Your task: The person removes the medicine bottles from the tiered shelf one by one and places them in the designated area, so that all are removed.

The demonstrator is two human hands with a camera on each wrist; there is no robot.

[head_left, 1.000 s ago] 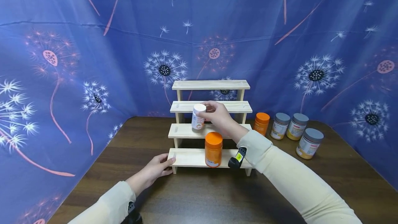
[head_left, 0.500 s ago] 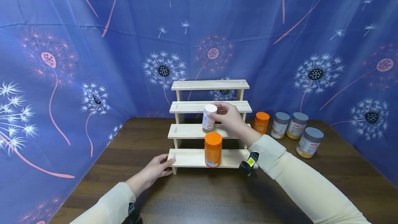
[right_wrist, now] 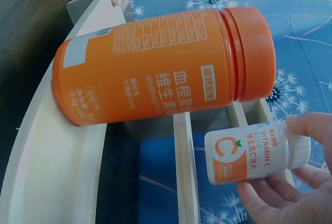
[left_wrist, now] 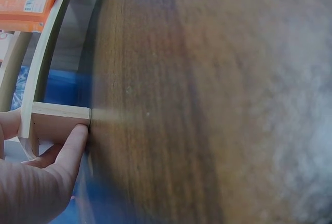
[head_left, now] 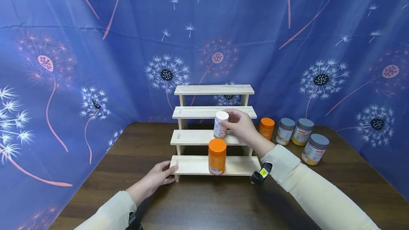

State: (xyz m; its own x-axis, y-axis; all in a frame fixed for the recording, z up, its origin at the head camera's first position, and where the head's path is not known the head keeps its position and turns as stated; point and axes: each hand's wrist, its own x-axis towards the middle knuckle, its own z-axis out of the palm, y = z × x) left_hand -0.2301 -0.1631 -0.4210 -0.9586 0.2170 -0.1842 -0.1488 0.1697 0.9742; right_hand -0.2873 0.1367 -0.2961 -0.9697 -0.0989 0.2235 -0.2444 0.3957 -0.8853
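A pale wooden tiered stand [head_left: 191,137] stands on the table against the cloth. At the left end of its lowest step, my left hand [head_left: 157,176] grips the board. The left wrist view shows a fingertip on the stand's leg [left_wrist: 61,125]. My right hand [head_left: 242,126] holds a small white vitamin C bottle [right_wrist: 246,152] upright by its upper part, over the right half of the second step from the bottom. Whether the bottle's base touches that step cannot be told. In front of it, a larger orange jar [head_left: 217,159] stands on the lowest step.
Right of the stand, another orange jar [head_left: 266,128] and several grey-lidded jars [head_left: 314,149] stand on the dark wooden table [head_left: 204,208]. Behind hangs a blue dandelion-patterned cloth [head_left: 127,56]. My right forearm crosses above the table's right side.
My right hand has carried the white bottle rightward along the second step, from left of the orange jar to slightly right of its lid. My left hand stays on the stand.
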